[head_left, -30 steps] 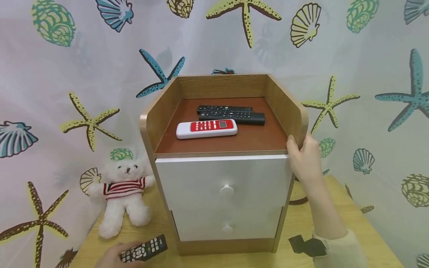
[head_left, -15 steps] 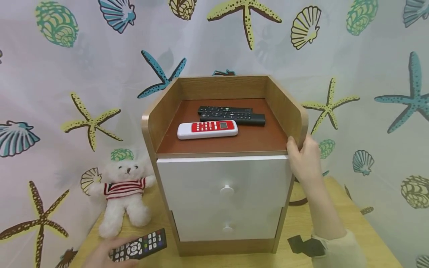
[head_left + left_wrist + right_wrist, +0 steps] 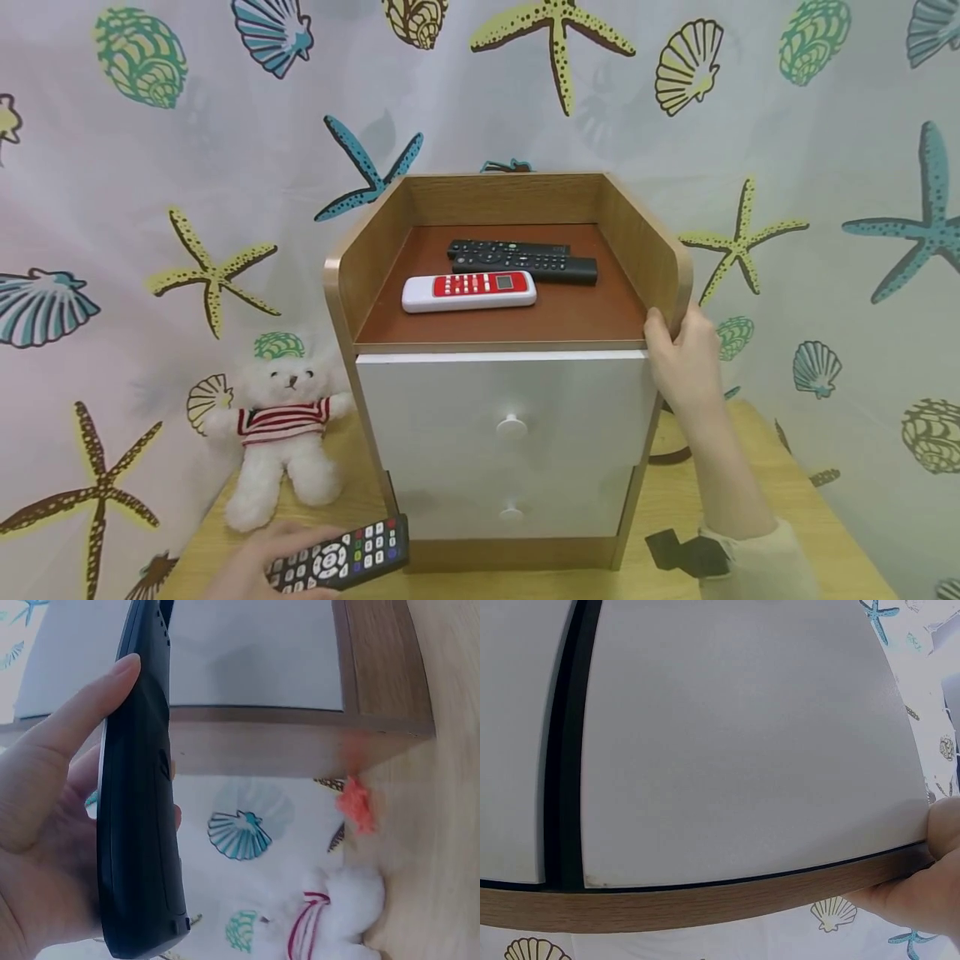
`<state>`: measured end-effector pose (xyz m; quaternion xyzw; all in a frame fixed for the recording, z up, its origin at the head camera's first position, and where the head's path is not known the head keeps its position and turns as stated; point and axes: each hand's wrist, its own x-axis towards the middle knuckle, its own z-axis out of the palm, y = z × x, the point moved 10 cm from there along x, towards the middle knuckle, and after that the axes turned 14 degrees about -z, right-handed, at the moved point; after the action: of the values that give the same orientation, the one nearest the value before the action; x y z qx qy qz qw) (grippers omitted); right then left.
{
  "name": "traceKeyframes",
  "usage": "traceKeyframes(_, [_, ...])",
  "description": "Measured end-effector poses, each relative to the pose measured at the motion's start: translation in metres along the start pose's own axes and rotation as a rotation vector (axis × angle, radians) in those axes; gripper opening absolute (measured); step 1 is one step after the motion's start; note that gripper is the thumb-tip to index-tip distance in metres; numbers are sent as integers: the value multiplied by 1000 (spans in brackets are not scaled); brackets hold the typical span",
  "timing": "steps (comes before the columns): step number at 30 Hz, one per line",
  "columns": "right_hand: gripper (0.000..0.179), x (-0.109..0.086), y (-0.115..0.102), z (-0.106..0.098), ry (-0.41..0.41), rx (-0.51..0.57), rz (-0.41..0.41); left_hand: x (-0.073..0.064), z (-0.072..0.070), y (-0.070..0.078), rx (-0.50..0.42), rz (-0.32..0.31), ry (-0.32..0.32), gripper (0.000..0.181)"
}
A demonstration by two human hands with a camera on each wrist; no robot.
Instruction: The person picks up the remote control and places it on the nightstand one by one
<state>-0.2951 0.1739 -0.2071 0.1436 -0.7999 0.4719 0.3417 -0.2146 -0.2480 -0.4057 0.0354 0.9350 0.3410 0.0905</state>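
Note:
My left hand (image 3: pixel 270 558) grips a black remote control (image 3: pixel 345 557) low in front of the cabinet's left side, its buttons facing up. In the left wrist view the thumb lies along the edge of the remote (image 3: pixel 139 825), whose dark back and side show. My right hand (image 3: pixel 682 350) holds the right side panel of the wooden cabinet (image 3: pixel 498 554), thumb at the inner front edge and fingers behind the panel. On the cabinet's brown top lie a white remote with a red face (image 3: pixel 469 292) and two black remotes, the nearer one (image 3: pixel 525 266) partly covering the farther one (image 3: pixel 487 247).
Two white drawers, upper (image 3: pixel 450 408) and lower (image 3: pixel 450 508), each have a round knob; the upper front stands slightly forward. A white teddy bear (image 3: pixel 281 433) in a striped shirt sits left of the cabinet on the wooden table (image 3: pixel 795 517). A patterned curtain (image 3: pixel 600 142) hangs behind.
My left hand has brought the black remote to the right, closer to the cabinet's front, and more of it shows. My right hand keeps its hold on the side panel.

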Motion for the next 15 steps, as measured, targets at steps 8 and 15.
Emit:
traceKeyframes(8, [40, 0, -1, 2, -17, 19, 1, -13, -10, 34, 19, -6, 62, 57])
traceKeyframes(15, [39, 1, -2, 0, -1, 20, -39, -23, -26, 90, 8, 38, 86, 56])
